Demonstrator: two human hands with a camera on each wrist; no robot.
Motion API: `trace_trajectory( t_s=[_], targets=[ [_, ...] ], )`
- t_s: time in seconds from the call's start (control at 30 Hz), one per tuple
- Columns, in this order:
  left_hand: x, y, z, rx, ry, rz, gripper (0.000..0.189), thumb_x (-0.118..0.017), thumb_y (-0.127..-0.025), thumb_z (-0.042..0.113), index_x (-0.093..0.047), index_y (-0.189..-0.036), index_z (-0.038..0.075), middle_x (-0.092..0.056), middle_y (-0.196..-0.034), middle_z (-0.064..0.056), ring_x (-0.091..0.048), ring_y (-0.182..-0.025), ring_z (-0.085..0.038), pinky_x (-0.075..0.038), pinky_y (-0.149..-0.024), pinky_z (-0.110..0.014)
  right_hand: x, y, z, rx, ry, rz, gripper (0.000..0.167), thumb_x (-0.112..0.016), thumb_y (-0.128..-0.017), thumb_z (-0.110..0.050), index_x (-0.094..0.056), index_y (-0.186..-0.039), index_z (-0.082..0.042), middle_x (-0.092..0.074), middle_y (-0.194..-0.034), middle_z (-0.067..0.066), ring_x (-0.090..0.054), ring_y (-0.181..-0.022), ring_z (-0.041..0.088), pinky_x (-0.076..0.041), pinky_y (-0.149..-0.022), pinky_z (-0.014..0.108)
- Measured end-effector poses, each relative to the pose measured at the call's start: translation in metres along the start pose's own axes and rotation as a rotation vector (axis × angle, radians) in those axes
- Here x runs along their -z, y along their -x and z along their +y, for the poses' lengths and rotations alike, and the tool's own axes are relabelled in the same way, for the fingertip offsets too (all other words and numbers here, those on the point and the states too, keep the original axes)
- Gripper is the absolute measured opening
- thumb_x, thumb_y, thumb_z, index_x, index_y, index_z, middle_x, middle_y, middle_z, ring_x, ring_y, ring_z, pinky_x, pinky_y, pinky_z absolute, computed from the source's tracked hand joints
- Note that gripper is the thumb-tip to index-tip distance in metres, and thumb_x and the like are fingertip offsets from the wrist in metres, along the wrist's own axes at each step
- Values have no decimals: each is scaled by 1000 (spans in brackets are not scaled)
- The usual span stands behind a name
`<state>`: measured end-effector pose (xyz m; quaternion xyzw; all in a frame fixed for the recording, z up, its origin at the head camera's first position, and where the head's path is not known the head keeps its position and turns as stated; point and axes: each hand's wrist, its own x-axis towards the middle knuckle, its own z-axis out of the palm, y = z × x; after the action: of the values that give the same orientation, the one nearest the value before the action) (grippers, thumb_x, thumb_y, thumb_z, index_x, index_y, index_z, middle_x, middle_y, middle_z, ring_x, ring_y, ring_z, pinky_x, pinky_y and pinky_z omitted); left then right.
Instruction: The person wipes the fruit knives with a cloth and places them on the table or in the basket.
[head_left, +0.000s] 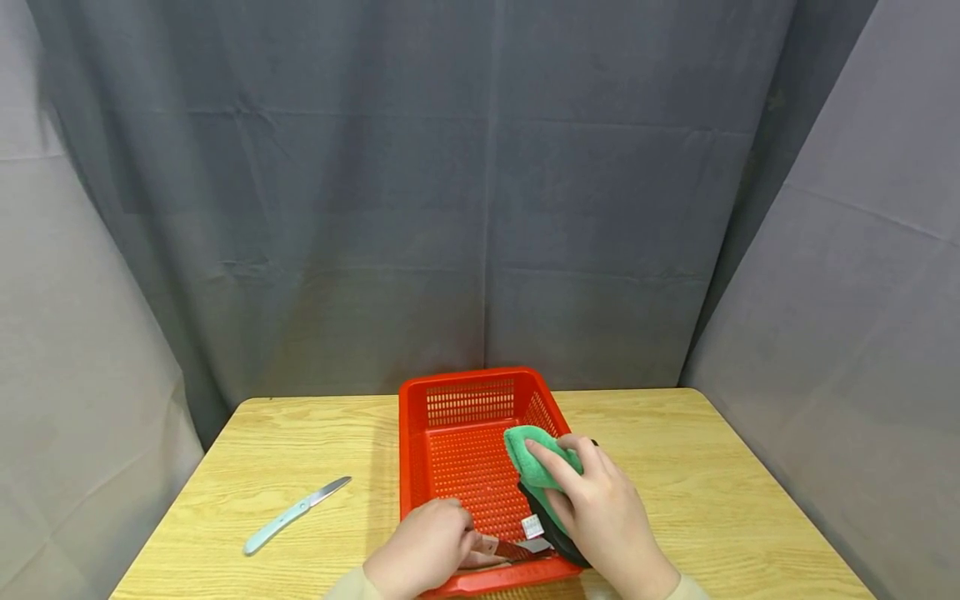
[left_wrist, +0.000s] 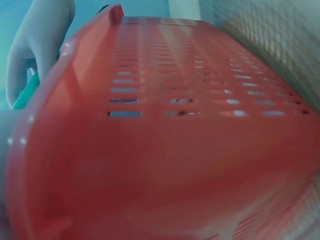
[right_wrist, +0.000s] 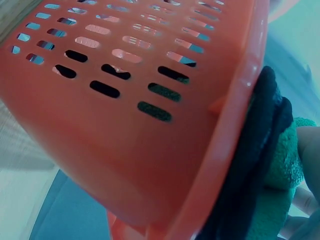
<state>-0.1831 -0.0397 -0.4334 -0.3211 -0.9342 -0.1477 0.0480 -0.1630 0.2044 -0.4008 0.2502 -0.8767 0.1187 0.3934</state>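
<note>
My left hand (head_left: pixel 431 542) reaches over the near left wall of a red plastic basket (head_left: pixel 480 377). Its curled fingers grip the pale handle of a knife (head_left: pixel 489 545), whose blade lies low inside the basket, toward the right. With thumb and fingers, my right hand (head_left: pixel 600 500) holds a fuzzy green cloth (head_left: pixel 522 442) at the basket's right wall. Under and beside the cloth is a black fabric piece (head_left: pixel 561 537), draped along the rim in the right wrist view. A small white tag (head_left: pixel 532 527) shows next to the black fabric.
A paring knife with a light blue handle (head_left: pixel 273 532) lies on the wooden table (head_left: pixel 637 425), left of the basket, its blade pointing away to the right. Grey curtains (head_left: pixel 375 208) hang behind the table and along both sides.
</note>
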Motion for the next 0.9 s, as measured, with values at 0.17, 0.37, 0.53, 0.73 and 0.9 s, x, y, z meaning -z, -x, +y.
trace_trajectory(
  t_s=[0.17,0.37,0.53,0.73,0.9],
  targets=[
    [-1,-4,-2,11,1,-22,26,-73,-91,20,-62,-67,19,-54,-68,9,-56,-64,-9,-50,-65,-30,0,0,0,8,0,7,75,-93,-68,-9,-66,-136,-27,-61,-112,8,-63,-85,20,-57,-64,38],
    [-5,-8,-6,13,-11,-81,23,-79,-86,24,-64,-69,20,-59,-66,11,-57,-64,-6,-49,-63,-29,0,1,-1,2,1,5,76,-94,-67,-10,-66,-135,-27,-62,-111,9,-63,-85,20,-57,-64,37],
    [-9,-10,-7,-15,-61,-80,21,-80,-83,24,-66,-67,21,-64,-67,10,-60,-63,-7,-48,-58,-28,0,1,-1,-6,3,-9,77,-94,-68,-10,-65,-137,-28,-62,-112,9,-63,-87,20,-57,-65,37],
    [-12,-9,-6,-36,-163,-41,23,-81,-79,26,-65,-62,23,-66,-66,7,-61,-60,-10,-44,-53,-29,-1,2,0,5,1,-16,77,-94,-68,-10,-65,-138,-27,-62,-113,9,-63,-86,20,-57,-66,37],
    [-12,-8,-4,-17,-201,-34,24,-80,-74,24,-62,-59,23,-64,-63,6,-59,-58,-11,-41,-52,-30,-1,2,1,18,-3,-2,77,-94,-68,-10,-65,-137,-27,-62,-113,9,-63,-86,20,-57,-66,37]
  ],
)
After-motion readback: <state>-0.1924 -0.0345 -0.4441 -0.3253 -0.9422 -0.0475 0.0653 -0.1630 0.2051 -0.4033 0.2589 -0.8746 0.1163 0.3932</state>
